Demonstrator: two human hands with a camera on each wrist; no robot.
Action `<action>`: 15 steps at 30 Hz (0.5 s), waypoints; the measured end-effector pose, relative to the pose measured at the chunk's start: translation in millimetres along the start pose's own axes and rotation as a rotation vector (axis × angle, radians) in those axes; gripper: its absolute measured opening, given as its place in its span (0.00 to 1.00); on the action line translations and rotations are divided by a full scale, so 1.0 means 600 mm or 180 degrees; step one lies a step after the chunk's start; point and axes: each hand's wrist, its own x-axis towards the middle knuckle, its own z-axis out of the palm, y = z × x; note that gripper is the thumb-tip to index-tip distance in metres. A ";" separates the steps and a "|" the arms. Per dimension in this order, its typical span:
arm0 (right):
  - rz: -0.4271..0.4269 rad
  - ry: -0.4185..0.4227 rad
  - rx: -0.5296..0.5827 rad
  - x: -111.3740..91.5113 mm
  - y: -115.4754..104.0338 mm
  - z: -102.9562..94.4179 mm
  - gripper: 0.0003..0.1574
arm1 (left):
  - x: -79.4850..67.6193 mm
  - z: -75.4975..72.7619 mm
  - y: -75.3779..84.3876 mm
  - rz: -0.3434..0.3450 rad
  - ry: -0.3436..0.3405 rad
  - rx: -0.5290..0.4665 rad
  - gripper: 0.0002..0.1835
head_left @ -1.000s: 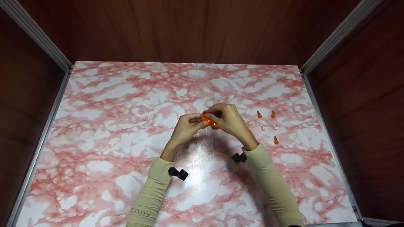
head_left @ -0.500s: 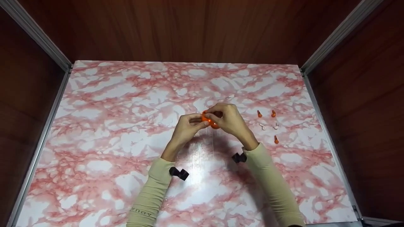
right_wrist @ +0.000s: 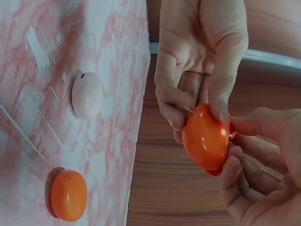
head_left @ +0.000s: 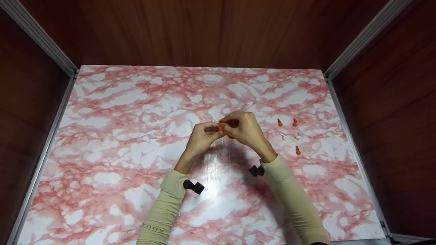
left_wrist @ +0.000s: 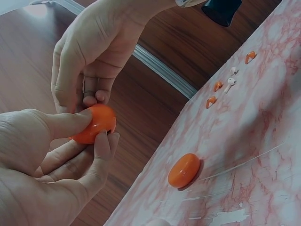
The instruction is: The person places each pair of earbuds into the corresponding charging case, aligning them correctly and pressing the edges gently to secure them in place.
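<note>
Above the table my left hand (head_left: 199,139) holds an orange earbud case (right_wrist: 204,141), its thumb on the front where a small light glows. My right hand (head_left: 248,129) is at the case's other side, pinching a small orange piece (right_wrist: 232,135) that looks like an earbud; fingers hide most of it. Below the hands, a second orange earbud case (left_wrist: 184,170) rests on the table, and a white earbud case (right_wrist: 87,95) lies apart from it. To the right lie three orange earbuds (head_left: 298,150) and two white earbuds (head_left: 283,136).
The marbled red-and-white table (head_left: 129,190) is bordered by dark wood panels (head_left: 204,34) at the back and sides. Metal rails (head_left: 44,153) run along the side edges. Each sleeve carries a black wrist mount (head_left: 193,186).
My right fingers have shifted slightly left and down over the case, covering more of it and its glowing light in the head view. The left hand has barely moved. The earbuds on the table stay put.
</note>
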 end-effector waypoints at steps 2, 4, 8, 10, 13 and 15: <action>-0.0024 -0.0007 0.0012 0.000 0.001 -0.001 0.06 | 0.000 0.000 0.000 0.0023 0.0006 0.0020 0.12; -0.0031 -0.0025 0.0028 -0.001 0.002 -0.003 0.07 | 0.000 0.000 0.001 0.0028 0.0006 0.0016 0.12; -0.0017 -0.0057 0.0126 -0.002 0.005 -0.005 0.09 | -0.001 0.000 0.002 0.0026 -0.0003 0.0028 0.13; -0.0029 -0.0067 0.0207 -0.003 0.006 -0.007 0.10 | -0.002 0.000 0.002 0.0013 -0.0013 0.0048 0.13; -0.0108 -0.0118 0.0318 -0.002 0.007 -0.008 0.11 | -0.002 0.000 0.001 -0.0007 -0.0032 0.0048 0.14; -0.0166 -0.0175 0.0376 -0.001 0.007 -0.009 0.12 | -0.003 0.000 0.001 -0.0001 -0.0047 0.0028 0.15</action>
